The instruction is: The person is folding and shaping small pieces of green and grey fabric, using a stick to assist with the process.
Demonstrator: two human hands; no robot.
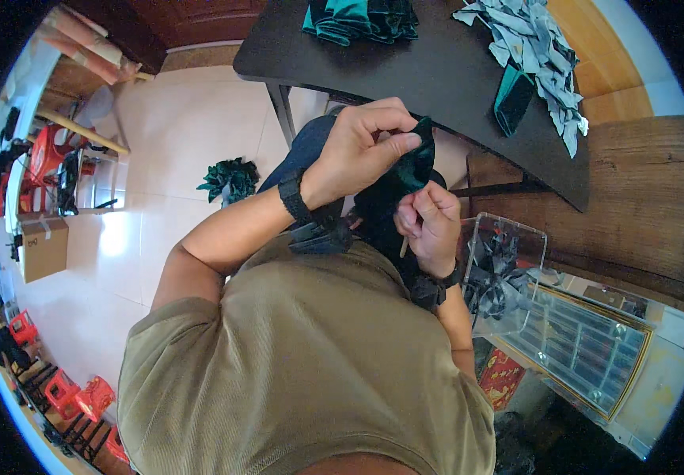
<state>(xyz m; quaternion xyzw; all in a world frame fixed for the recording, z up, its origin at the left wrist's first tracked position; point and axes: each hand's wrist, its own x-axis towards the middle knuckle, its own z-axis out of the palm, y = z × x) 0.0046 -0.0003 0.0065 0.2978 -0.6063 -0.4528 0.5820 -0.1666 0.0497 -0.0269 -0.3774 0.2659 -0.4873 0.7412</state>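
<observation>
The dark green piece of fabric (415, 162) sits between your two hands, raised in front of your chest and above your lap, just below the near edge of the black table (437, 71). Your left hand (362, 142) is curled over it from above, thumb and fingertips pinching its upper edge. Your right hand (429, 222) is clenched just beneath, touching the lower part of the fabric, with a thin pale stick showing at the heel of the fist; you cannot tell from here exactly how it grips the cloth. Both wrists carry black bands, and a black strap (322, 233) hangs against your olive shirt (302, 356) under the left forearm. On the table ahead lie a stack of folded teal cloth (362, 20), a heap of grey fabric scraps (536, 47) and a single dark green piece (512, 99) beside that heap. On the pale tiled floor to your left rests a green fabric flower (231, 180), well apart from your hands. To your right stands a clear plastic box (508, 269) holding dark pieces, next to a gold-framed glass panel (587, 340). Far left there are a cardboard box (41, 247) and red plastic stools (73, 392).
</observation>
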